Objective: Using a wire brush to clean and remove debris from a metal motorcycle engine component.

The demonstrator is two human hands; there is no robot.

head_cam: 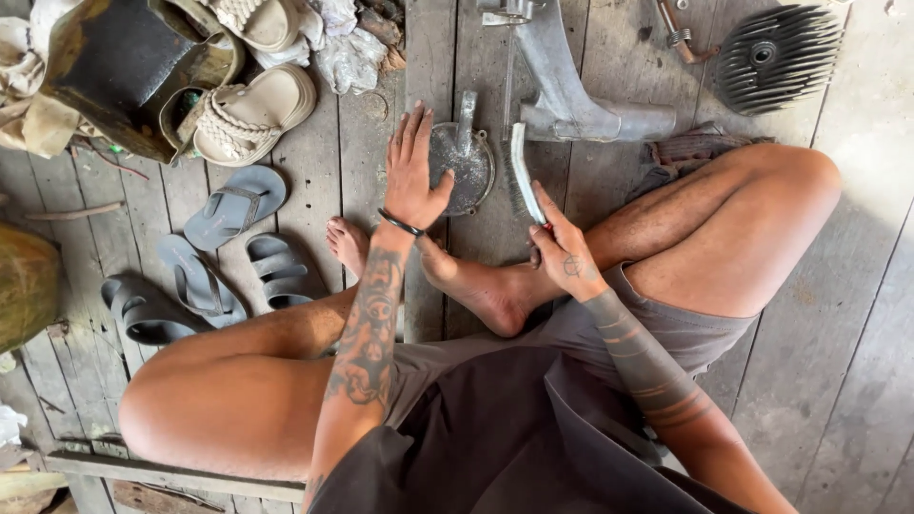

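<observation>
The left hand [411,171] lies flat, fingers spread and straight, its palm and thumb pressing on the left edge of a round grey metal cover with a short upright spout [463,164], which rests on the worn wooden plank floor [838,343] just beyond the person's crossed bare feet. The right hand [564,249] is curled closed around the handle of a pale-backed wire brush [522,171], whose bristled head stands just right of the cover, near its rim. Farther off lies a long grey cast-metal casing [571,100], and at far right a dark finned round engine part [776,55]. Left of the legs sit grey rubber flip-flops [224,247] and beige woven sandals [249,112].
</observation>
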